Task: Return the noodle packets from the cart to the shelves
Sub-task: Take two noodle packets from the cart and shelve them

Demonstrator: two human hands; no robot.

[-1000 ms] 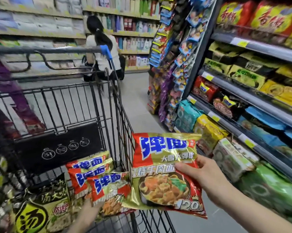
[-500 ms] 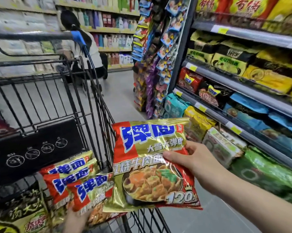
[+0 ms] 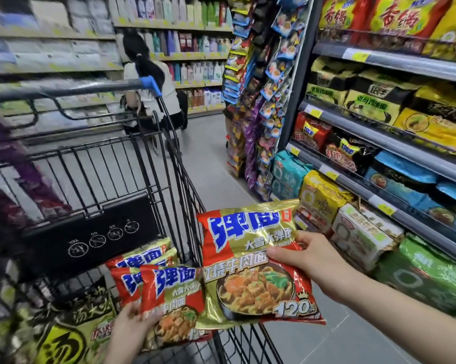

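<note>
My right hand grips a red and gold noodle packet by its right edge, holding it over the cart's right rim. My left hand holds a second red and gold packet at its left edge inside the black wire cart. Two more matching packets lie behind it in the cart. A green and black noodle packet sits in the cart's lower left corner. The noodle shelves stand to my right, full of packs.
A person crouches at the far end of the aisle beyond the cart's blue-tipped handle. Hanging snack strips cover the shelf end. Grey floor runs between cart and shelves. More shelving lines the left side.
The view has swung left and the cart sits more central. My left hand has lifted a packet up inside the cart. My right hand keeps its packet, now slightly higher.
</note>
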